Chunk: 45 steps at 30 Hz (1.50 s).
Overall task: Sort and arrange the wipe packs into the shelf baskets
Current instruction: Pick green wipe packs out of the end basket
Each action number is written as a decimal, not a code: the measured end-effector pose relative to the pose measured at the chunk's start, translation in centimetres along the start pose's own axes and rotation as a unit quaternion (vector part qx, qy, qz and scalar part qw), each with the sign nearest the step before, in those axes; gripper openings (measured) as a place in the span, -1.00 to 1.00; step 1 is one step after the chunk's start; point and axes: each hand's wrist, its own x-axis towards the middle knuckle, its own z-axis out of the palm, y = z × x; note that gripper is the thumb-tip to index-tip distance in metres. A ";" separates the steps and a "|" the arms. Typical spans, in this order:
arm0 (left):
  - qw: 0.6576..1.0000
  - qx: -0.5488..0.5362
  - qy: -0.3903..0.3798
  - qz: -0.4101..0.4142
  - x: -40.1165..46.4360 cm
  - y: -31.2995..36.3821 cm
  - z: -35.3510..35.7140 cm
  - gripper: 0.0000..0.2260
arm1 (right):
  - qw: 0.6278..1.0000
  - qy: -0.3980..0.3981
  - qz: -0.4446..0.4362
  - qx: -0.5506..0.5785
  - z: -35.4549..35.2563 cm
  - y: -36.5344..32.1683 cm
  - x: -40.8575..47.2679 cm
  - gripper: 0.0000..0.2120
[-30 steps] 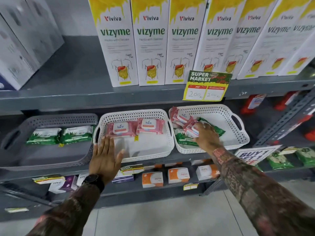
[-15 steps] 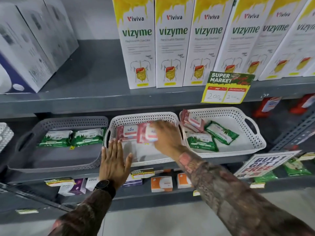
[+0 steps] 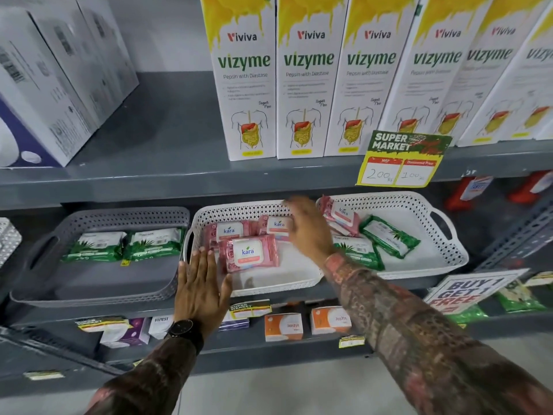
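My left hand (image 3: 201, 287) lies flat, fingers spread, on the middle basket (image 3: 299, 283) front rim; bare floor remains there. My right hand (image 3: 309, 232), open and empty, has released the pink pack (image 3: 248, 253), now lying inside.

Top shelf (image 3: 167, 175): grey metal; carries a row of upright Vizyme cartons (image 3: 245, 82) and white boxes (image 3: 51, 82) at the left; a price card (image 3: 404, 163) hangs on its front edge.
Middle shelf (image 3: 299, 295): carries a grey basket (image 3: 98, 292), a middle white basket (image 3: 269, 287) and a right white basket (image 3: 449, 256), side by side.
Lower shelf (image 3: 269, 351): small orange boxes (image 3: 284, 326) and purple boxes (image 3: 125, 333).
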 end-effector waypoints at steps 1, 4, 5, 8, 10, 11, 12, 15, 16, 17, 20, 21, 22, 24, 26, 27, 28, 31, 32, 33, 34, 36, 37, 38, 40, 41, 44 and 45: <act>1.000 0.001 0.000 0.000 0.0 0.0 0.0 -0.26 | 0.997 0.054 0.050 0.000 -1.1 1.4 0.4 -0.51; 1.000 0.003 0.001 0.001 0.1 -0.1 0.3 -0.27 | 0.976 0.008 0.210 -0.063 -3.5 5.6 1.2 -0.25; 1.000 0.001 0.002 0.001 0.1 -0.2 0.4 -0.27 | 0.968 -0.048 0.239 -0.060 -3.9 6.9 1.3 -0.14; 1.000 -0.003 0.010 0.009 0.1 -0.3 0.6 -0.27 | 0.953 -0.168 0.252 -0.012 -4.6 9.5 1.3 -0.05; 1.000 0.006 0.009 0.011 0.2 -0.5 0.7 -0.29 | 0.951 -0.190 0.242 -0.010 -4.3 10.3 1.3 -0.14; 1.000 0.010 0.005 0.010 0.2 -0.5 0.8 -0.29 | 0.953 -0.184 0.243 -0.007 -4.1 10.5 1.3 -0.20; 1.000 0.012 0.002 0.010 0.2 -0.6 0.9 -0.30 | 0.954 -0.174 0.244 -0.004 -3.9 10.6 1.3 -0.26; 1.000 0.013 0.004 0.009 0.3 -0.5 0.8 -0.29 | 0.961 -0.146 0.236 -0.010 -3.4 10.8 1.1 -0.30; 1.000 0.012 0.002 0.008 0.3 -0.4 0.7 -0.29 | 0.965 -0.126 0.232 -0.017 -3.4 10.7 1.2 -0.29; 1.000 0.013 -0.001 0.006 0.2 -0.4 0.6 -0.29 | 0.969 -0.096 0.227 -0.033 -3.4 10.4 1.1 -0.27; 1.000 0.013 -0.004 0.003 0.3 -0.4 0.5 -0.28 | 0.981 0.018 0.178 -0.079 -3.3 8.2 1.0 -0.26; 1.000 0.012 -0.005 0.002 0.3 -0.3 0.4 -0.28 | 0.986 0.046 0.147 -0.070 -3.2 7.0 0.8 -0.27; 1.000 0.010 -0.006 0.001 0.3 -0.3 0.4 -0.27 | 0.991 0.059 0.110 -0.055 -3.0 5.8 0.4 -0.27; 1.000 0.009 -0.003 0.001 0.2 -0.2 0.3 -0.27 | 0.998 0.030 0.034 -0.044 -2.5 3.4 -0.6 -0.22; 1.000 0.013 -0.001 0.002 0.0 -0.1 0.3 -0.28 | 0.996 -0.041 -0.026 -0.073 -1.5 1.4 -1.9 -0.19; 1.000 0.013 -0.002 0.002 -0.1 -0.1 0.3 -0.28 | 0.993 -0.072 -0.044 -0.088 -0.9 0.7 -2.6 -0.20; 1.000 0.014 -0.002 0.003 -0.1 0.0 0.2 -0.27 | 0.989 -0.098 -0.055 -0.101 -0.3 0.3 -3.1 -0.21; 1.000 0.025 -0.010 0.005 -0.1 -0.1 0.2 -0.29 | 0.979 -0.160 -0.048 -0.120 1.0 0.1 -4.2 -0.22; 1.000 0.027 -0.013 0.005 -0.1 -0.1 0.2 -0.29 | 0.977 -0.168 -0.042 -0.123 1.3 0.2 -4.4 -0.22; 1.000 0.023 -0.013 0.003 -0.1 -0.1 0.2 -0.29 | 0.977 -0.170 -0.037 -0.124 1.4 0.3 -4.5 -0.23; 1.000 0.017 -0.011 0.001 -0.1 -0.1 0.2 -0.29 | 0.976 -0.173 -0.036 -0.125 1.4 0.3 -4.4 -0.24; 1.000 0.010 -0.007 -0.002 -0.1 0.0 0.1 -0.28 | 0.974 -0.190 -0.044 -0.119 1.2 0.3 -4.3 -0.21; 1.000 0.010 -0.006 -0.002 -0.2 0.0 0.1 -0.27 | 0.973 -0.200 -0.046 -0.105 0.9 0.3 -4.3 -0.18; 1.000 0.010 -0.005 -0.002 -0.2 0.0 0.1 -0.28 | 0.976 -0.199 -0.038 -0.082 0.4 0.4 -4.3 -0.15; 1.000 0.007 -0.003 -0.001 -0.1 0.0 0.1 -0.28 | 0.989 -0.144 0.003 -0.025 -1.0 1.2 -4.3 -0.18; 1.000 0.008 -0.005 -0.001 -0.1 0.0 0.0 -0.29 | 0.995 -0.099 0.027 -0.006 -1.9 1.8 -4.3 -0.22; 1.000 0.012 -0.013 -0.003 -0.1 0.1 -0.1 -0.28 | 0.989 -0.067 0.126 -0.039 -4.6 5.0 -4.2 -0.27; 1.000 0.008 -0.015 -0.002 -0.1 0.1 -0.1 -0.28 | 0.978 -0.117 0.160 -0.063 -5.3 6.2 -4.2 -0.24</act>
